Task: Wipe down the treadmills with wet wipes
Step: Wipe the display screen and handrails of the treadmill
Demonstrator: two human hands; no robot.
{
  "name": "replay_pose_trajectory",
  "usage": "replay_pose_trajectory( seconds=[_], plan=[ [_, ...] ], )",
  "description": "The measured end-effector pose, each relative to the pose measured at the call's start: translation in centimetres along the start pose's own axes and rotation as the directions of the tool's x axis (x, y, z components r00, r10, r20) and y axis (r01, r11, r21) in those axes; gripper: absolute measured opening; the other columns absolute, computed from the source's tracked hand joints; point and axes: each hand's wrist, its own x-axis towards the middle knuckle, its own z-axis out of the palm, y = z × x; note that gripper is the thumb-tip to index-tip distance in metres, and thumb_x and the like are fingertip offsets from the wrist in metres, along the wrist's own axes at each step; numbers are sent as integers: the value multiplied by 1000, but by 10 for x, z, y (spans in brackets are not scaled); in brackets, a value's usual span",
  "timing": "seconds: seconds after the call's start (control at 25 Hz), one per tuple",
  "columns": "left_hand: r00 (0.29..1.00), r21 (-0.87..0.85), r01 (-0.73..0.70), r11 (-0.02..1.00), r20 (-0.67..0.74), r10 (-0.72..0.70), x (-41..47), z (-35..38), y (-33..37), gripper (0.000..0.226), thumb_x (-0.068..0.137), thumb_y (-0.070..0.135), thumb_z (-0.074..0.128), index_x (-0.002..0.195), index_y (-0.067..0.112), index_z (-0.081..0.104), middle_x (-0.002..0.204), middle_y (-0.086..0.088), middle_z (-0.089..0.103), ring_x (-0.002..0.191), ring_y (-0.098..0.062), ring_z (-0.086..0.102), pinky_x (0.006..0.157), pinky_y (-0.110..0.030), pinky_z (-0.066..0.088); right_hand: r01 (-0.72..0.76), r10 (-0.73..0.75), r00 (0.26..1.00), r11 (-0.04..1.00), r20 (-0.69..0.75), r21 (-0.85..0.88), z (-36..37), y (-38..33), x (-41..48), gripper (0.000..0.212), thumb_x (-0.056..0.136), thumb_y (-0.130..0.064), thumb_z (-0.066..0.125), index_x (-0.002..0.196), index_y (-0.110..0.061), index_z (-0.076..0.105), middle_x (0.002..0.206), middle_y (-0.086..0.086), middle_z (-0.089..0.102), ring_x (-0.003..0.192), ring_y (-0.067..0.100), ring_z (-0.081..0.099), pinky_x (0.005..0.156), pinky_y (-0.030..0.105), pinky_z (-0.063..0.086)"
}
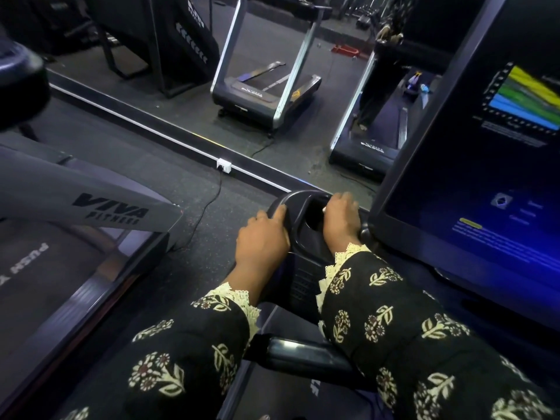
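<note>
I stand at a treadmill whose black console cup holder [306, 207] lies just left of its lit screen [491, 165]. My left hand [262, 237] rests on the holder's left rim, fingers curled over the edge. My right hand [341, 219] is pressed into the holder's right side, fingers bent down; a small white bit shows at the fingertips, probably a wet wipe [324, 210], mostly hidden. A black handlebar [303, 353] runs below my forearms.
A second treadmill [75, 207] marked VIVA FITNESS stands close on the left. A wall mirror [272, 86] ahead reflects treadmills and a person. A white socket [223, 165] with a cable sits at the mirror's base. Dark rubber floor lies between.
</note>
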Motion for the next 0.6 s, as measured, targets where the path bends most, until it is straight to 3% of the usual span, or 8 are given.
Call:
replay_pose_trajectory(
  seconds=[0.08,0.12,0.2,0.28,0.36,0.44,0.52,0.6],
  plan=[
    [1000,0,1,1000,-7,-1,1,1,0,50,96,23,36,146,27,30,116,-18,54,101,-37,55,77,-42,43,-219,211,976,943,61,250,1,0,1,30,96,-10,50,123,3,53,125,21,54,114,37,54,87,40,47],
    [1000,3,2,1000,-10,-2,1,1,0,50,96,23,36,146,26,30,116,-18,54,101,-37,55,76,-42,43,-307,295,951,864,93,399,1,-2,3,29,94,-14,54,118,2,58,121,22,58,112,38,56,86,39,46],
    [1000,9,5,1000,-6,-5,2,1,1,51,95,21,37,145,26,30,115,-18,54,100,-38,55,76,-42,42,-340,371,924,700,86,628,3,-12,3,20,90,-16,58,104,-2,65,110,18,65,105,35,59,82,33,43],
    [1000,11,11,1000,2,-11,2,1,2,51,94,20,37,145,25,31,114,-19,53,99,-39,55,75,-43,42,-255,322,945,604,61,755,2,-16,-4,7,85,-9,61,91,-9,66,97,9,69,95,29,63,77,26,40],
    [1000,15,11,1000,4,-11,4,1,3,51,94,20,37,144,25,31,113,-19,53,98,-40,55,75,-43,42,-207,182,975,566,124,798,-5,-10,-12,10,82,-7,63,88,-15,66,88,0,68,89,22,64,77,24,44],
    [1000,11,16,1000,4,-16,5,0,3,51,92,20,38,143,26,32,112,-19,54,98,-40,55,75,-43,42,-170,-18,972,643,236,747,-15,-1,-18,12,84,-9,61,89,-17,68,91,1,68,92,23,63,82,29,48],
    [1000,-7,20,1000,8,-20,5,-1,4,52,91,20,39,142,27,33,112,-19,54,98,-41,55,77,-43,42,-10,-185,914,878,360,478,-26,2,-14,20,91,-13,51,101,-12,69,107,8,67,105,30,59,87,31,45],
    [1000,-23,20,1000,12,-20,3,-1,3,51,92,21,39,142,28,33,111,-19,54,98,-41,56,77,-44,43,80,-204,855,960,477,267,-30,-1,-4,32,97,-21,45,118,-6,64,123,12,61,115,33,55,92,33,43]
  ],
)
